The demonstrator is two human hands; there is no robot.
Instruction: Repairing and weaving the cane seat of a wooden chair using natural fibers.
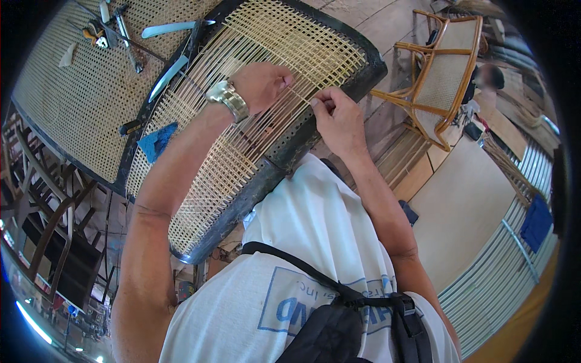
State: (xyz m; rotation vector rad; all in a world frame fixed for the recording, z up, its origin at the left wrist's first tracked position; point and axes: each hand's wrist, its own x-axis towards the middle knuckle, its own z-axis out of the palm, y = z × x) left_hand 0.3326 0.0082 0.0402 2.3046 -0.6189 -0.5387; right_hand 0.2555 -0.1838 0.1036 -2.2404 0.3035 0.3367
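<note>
A dark-framed panel of woven cane (pixel 203 175) lies in front of me, with loose parallel strands across its middle and finished open weave at both ends. My left hand (pixel 261 86), a metal watch (pixel 229 100) on its wrist, is closed over the strands, thumb and fingers pinched together. Near the panel's right edge my right hand (pixel 339 118) pinches a thin cane strand (pixel 302 98) between thumb and forefinger. The strand runs between the two hands; whether the left fingers grip it too is hidden.
A second caned panel (pixel 72 115) adjoins on the left, bearing a hammer (pixel 126 36) and other hand tools. Two pale blades (pixel 168 78) and a blue scrap (pixel 157 142) lie along the frame between panels. A rattan chair (pixel 448 66) and another person (pixel 489 77) are at right.
</note>
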